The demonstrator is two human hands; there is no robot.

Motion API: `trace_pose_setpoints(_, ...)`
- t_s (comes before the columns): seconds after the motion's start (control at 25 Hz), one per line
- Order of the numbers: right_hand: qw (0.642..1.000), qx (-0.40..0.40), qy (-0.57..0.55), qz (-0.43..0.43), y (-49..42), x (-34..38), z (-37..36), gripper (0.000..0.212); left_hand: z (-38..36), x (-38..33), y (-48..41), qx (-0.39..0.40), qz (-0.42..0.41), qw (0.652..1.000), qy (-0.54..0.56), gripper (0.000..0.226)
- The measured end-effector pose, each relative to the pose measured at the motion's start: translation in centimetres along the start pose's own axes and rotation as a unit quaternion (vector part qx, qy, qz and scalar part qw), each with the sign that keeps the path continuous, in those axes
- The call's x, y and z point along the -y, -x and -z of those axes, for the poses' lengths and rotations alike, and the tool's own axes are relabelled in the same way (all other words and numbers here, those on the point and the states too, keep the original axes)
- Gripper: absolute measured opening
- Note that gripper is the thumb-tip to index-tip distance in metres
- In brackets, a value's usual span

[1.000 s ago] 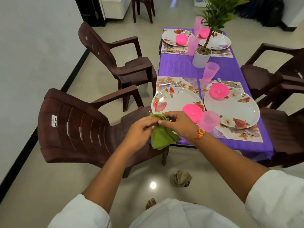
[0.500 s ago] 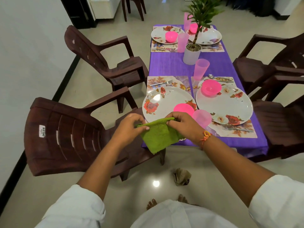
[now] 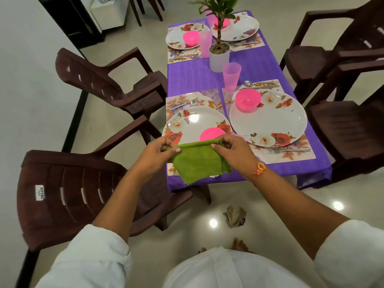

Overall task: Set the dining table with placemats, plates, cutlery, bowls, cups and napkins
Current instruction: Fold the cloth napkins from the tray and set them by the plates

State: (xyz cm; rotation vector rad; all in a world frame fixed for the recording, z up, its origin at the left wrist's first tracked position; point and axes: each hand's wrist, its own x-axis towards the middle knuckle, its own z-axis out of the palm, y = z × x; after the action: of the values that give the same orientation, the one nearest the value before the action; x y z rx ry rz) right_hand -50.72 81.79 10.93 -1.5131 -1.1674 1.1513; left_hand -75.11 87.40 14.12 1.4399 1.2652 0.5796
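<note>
A green cloth napkin hangs folded in front of the near table edge. My left hand pinches its upper left corner and my right hand pinches its upper right corner. Just behind it lies a floral plate with a pink bowl on a floral placemat, a fork beside it. To the right sits a second floral plate with a pink bowl, a pink cup, a spoon and a fork. A pink cup near my right hand is mostly hidden.
The purple-clothed table carries two more place settings at the far end and a potted plant in the middle. Brown plastic chairs stand on the left and the right. A crumpled cloth lies on the floor.
The napkin went from bunched between my hands to spread out and held by its top corners. My hands moved apart and the view shifted closer to the table.
</note>
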Motion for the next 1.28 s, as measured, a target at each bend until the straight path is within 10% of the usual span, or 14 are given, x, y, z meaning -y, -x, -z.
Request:
trace_pose_setpoints(0.4, 0.980, 0.031, -0.194, -0.011, -1.8, 1.5, 2.3, 0.011, 0.3, -2.7, -1.2, 0.041, -0.025, 0.998, 0.037, 0.024)
trace_pose_setpoints(0.72, 0.982, 0.002, -0.189, 0.003, -4.1, 5.6, -2.4, 0.017, 1.1, -2.6, -3.9, -0.225, -0.055, 0.972, 0.042, 0.022)
trace_pose_setpoints(1.28, 0.984, 0.049, -0.168, 0.029, -10.2, 10.6, -10.1, 0.023, 6.7, -1.1, -6.2, -0.065, -0.097, 0.975, 0.188, 0.035)
